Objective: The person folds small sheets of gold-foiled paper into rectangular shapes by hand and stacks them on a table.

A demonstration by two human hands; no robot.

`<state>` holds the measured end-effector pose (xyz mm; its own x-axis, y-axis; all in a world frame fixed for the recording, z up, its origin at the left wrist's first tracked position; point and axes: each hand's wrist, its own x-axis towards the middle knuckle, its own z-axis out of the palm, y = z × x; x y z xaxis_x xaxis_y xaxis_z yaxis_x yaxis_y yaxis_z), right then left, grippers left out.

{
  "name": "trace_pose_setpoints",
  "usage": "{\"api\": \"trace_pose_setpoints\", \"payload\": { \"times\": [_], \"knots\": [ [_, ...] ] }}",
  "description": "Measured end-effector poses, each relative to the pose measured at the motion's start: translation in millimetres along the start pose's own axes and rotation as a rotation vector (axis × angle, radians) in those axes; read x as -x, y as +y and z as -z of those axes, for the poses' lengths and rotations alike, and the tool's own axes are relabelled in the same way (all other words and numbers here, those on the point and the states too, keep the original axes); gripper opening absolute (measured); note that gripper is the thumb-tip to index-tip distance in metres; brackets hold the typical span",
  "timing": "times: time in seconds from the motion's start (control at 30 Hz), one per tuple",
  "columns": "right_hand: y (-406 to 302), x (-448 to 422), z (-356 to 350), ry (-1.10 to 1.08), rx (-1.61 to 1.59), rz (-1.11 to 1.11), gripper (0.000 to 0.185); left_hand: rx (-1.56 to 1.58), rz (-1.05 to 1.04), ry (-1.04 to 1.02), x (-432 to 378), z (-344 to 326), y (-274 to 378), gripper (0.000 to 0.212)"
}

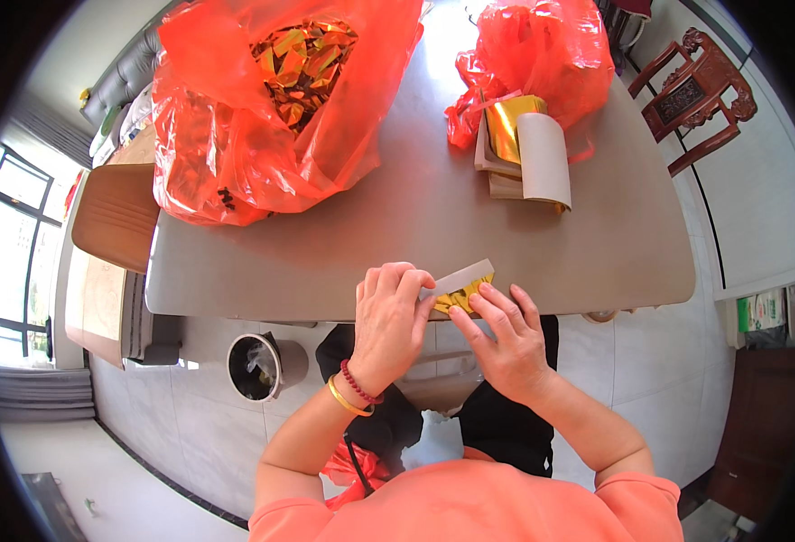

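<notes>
A sheet of gold foil paper (461, 290), partly folded with its white back showing, lies at the table's near edge between my hands. My left hand (392, 311) pinches its left end between thumb and fingers, and wears a red bead bracelet and a gold bangle at the wrist. The fingertips of my right hand (505, 332) rest on the gold side near the right end, with the fingers apart. Beyond my right hand lies a stack of gold foil sheets (545, 159) with white backs, the top ones curling over. A large red plastic bag (343, 156) holds many folded gold foil pieces (302, 64).
Another red plastic bag (546, 54) stands behind the stack on the grey table (289, 271). A brown chair (116, 217) is at the table's left, a carved wooden chair (692, 101) at the far right. A waste bin (255, 369) stands on the floor below left.
</notes>
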<state>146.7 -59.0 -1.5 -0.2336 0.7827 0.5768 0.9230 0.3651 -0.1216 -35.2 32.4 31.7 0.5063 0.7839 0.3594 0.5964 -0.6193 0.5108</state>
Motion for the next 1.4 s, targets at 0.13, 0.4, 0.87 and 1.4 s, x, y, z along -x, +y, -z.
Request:
{"api": "trace_pose_setpoints", "payload": {
  "times": [0.13,0.4,0.87,1.4],
  "knots": [
    [-13,-8,5,0.016,0.015,-0.024,0.035,-0.031,-0.022,0.045,2,-5,-5,0.025],
    [27,-43,13,-0.064,-0.331,-0.055,0.022,-0.121,-0.015,-0.149,-17,7,-3,0.025],
    [72,-65,14,-0.301,-0.499,-0.009,0.016,-0.014,-0.156,-0.24,-32,8,-12,0.014],
    [67,-33,22,-0.07,-0.186,0.258,0.029,-0.6,-0.357,0.109,37,-13,9,0.046]
  ]
}}
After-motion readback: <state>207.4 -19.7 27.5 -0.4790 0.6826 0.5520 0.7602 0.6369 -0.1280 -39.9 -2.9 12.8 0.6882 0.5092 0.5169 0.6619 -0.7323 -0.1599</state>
